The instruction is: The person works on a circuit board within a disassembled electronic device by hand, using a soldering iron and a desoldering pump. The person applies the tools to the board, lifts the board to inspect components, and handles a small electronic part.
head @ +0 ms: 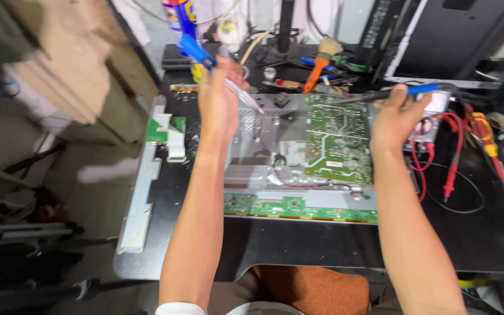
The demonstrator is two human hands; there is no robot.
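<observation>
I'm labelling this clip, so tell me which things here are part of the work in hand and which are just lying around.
In use:
left hand holding a blue-handled suction tool
right hand holding a blue-handled soldering iron
green circuit board on a metal chassis

Lying about:
paintbrush
red probe leads
spray can

Left hand (217, 96) grips blue-handled tool (205, 61); right hand (396, 119) grips soldering iron (380, 94) over green circuit board (338, 140).

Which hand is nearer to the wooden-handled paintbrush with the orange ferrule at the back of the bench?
Right. The right hand, gripping a blue-handled soldering iron, sits just right of the paintbrush; the left hand is farther off to its left.
</observation>
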